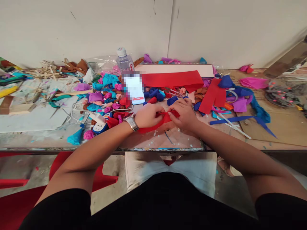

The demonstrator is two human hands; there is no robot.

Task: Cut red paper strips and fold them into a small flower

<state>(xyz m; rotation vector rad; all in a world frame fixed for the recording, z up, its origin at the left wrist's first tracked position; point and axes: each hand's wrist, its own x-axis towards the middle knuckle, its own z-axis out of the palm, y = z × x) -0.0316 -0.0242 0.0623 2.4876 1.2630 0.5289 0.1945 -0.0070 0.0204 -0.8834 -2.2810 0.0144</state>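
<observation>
The left hand (149, 116) is closing thumb and fingers on one red piece (151, 129), and the right hand (182, 114) is gripping the same piece from the other side, so two hands are pinching a single thing between them. It is spanning the gap over the front part of the surface (144, 142); whether its lower edge is touching down is hard to tell. One metal watch (131, 122) is circling the left wrist. Beyond the hands, one phone (135, 92) is showing a lit screen just in front of one white-capped bottle (124, 65). One long red strip (174, 80) is reaching rightward behind them. One power strip (100, 128) is lying near the left forearm. To the right, one narrow blue strip (229, 120) and one pink sheet (253, 82) are lying well apart. Small coloured bundles (95, 96) are crowding together, too overlapped for an exact count.
</observation>
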